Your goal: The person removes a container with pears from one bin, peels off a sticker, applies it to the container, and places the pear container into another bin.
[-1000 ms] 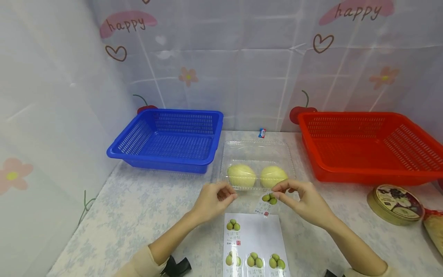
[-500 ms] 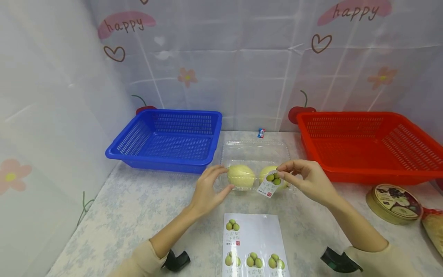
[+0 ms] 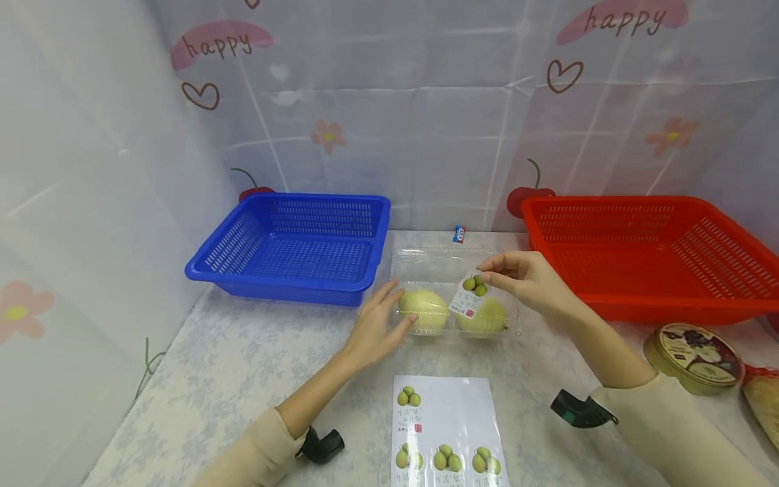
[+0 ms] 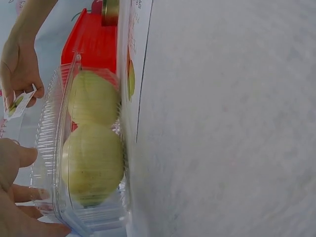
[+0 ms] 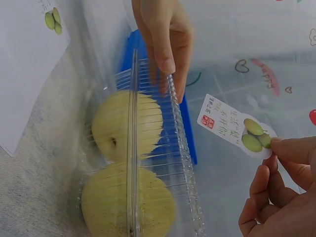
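Observation:
Between thumb and fingertips my right hand (image 3: 528,281) pinches a white sticker (image 3: 468,295) printed with green pears and writing. The sticker hangs above the lid of a clear plastic clamshell box (image 5: 133,148). Inside the box lie two pale yellow-green pears, the left pear (image 3: 423,310) and the right pear (image 3: 487,315). My left hand (image 3: 372,325) rests at the left side of the box, thumb and fingers spread straight along its edge. In the left wrist view its fingertips (image 4: 37,193) are right at the lid's rim.
A sheet of pear stickers (image 3: 450,412) lies in front of the box. Behind left stands a blue basket (image 3: 286,281), behind right a red basket (image 3: 657,304). A round tin (image 3: 694,358) sits at right, a small wrapped packet (image 3: 459,234) behind the box.
My right hand has lifted the sticker off the area by the sheet and carried it forward over the box. My left hand has spread its fingers and moved to the box's left side.

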`<state>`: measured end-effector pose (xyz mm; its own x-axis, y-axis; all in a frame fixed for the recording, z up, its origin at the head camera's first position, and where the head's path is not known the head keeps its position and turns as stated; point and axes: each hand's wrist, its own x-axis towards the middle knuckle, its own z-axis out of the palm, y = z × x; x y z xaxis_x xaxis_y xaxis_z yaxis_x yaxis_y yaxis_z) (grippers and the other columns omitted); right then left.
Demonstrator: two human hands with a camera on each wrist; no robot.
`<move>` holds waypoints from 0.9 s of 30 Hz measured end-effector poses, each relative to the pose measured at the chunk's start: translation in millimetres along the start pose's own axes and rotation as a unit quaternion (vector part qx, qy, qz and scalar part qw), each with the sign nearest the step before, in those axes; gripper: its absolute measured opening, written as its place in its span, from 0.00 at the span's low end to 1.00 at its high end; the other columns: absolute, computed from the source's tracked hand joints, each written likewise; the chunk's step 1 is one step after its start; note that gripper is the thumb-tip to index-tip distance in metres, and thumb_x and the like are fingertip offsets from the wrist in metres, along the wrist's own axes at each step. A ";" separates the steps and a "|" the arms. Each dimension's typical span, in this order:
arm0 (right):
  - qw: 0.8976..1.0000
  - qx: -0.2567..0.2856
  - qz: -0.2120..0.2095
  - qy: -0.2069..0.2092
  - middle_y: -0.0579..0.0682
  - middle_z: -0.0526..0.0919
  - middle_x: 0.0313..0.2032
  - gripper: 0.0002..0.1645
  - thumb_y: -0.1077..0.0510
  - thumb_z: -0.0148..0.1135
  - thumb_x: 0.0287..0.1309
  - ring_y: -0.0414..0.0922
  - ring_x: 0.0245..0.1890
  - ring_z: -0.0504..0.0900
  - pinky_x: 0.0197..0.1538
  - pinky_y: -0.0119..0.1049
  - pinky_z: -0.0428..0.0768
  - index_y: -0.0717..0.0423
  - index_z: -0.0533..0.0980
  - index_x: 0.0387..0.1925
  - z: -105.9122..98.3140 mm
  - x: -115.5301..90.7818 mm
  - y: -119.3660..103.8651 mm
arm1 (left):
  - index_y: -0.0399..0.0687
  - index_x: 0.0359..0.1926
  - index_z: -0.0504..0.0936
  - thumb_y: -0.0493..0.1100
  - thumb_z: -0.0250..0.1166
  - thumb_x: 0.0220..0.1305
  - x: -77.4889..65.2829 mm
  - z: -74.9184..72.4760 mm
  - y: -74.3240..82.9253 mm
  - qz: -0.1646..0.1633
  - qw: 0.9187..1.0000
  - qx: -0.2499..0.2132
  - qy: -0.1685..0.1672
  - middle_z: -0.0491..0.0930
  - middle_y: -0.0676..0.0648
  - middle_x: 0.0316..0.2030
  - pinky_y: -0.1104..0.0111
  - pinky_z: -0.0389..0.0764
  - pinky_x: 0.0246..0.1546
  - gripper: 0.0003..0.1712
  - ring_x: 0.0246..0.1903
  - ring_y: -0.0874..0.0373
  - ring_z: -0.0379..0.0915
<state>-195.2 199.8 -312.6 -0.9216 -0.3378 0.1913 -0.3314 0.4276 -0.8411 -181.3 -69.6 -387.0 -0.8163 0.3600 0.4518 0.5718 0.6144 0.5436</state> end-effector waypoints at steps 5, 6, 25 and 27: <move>1.000 -0.014 0.016 -0.015 0.55 0.83 0.36 0.13 0.59 0.62 0.60 0.40 0.33 0.81 0.43 0.26 0.78 0.65 0.79 0.41 -2.1 14.0 0.3 | 0.27 0.56 0.73 0.45 0.61 0.63 1.9 0.6 -3.0 0.005 1.000 -0.003 0.003 0.68 0.34 0.61 0.48 0.66 0.60 0.28 0.61 0.40 0.64; 1.000 -0.017 0.020 -0.018 0.55 0.83 0.36 0.13 0.58 0.62 0.60 0.40 0.34 0.81 0.44 0.27 0.77 0.65 0.79 0.41 -2.7 16.9 0.4 | 0.27 0.56 0.73 0.46 0.61 0.63 2.5 0.5 -3.2 0.004 1.000 -0.004 0.003 0.68 0.34 0.61 0.49 0.66 0.60 0.28 0.61 0.40 0.65; 0.996 -0.042 0.025 -0.080 0.56 0.84 0.37 0.12 0.60 0.62 0.60 0.44 0.35 0.78 0.47 0.40 0.77 0.65 0.79 0.42 -1.3 61.1 -0.2 | 0.31 0.53 0.76 0.48 0.62 0.61 6.5 -1.1 -7.1 -0.003 1.000 -0.006 0.003 0.72 0.37 0.58 0.50 0.67 0.59 0.26 0.60 0.43 0.67; 0.995 -0.050 0.023 -0.086 0.56 0.84 0.36 0.12 0.60 0.62 0.60 0.45 0.35 0.78 0.46 0.39 0.77 0.65 0.79 0.41 0.0 63.8 0.8 | 0.31 0.53 0.76 0.48 0.63 0.61 6.2 -1.4 -7.3 -0.003 1.000 -0.006 0.003 0.72 0.37 0.58 0.51 0.67 0.59 0.26 0.59 0.43 0.67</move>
<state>-254.3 178.6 -301.1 -0.8908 -0.4507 0.0583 -0.3166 0.5236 -0.7910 -190.5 -72.8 -387.2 -0.8194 0.3515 0.4527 0.5676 0.6079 0.5552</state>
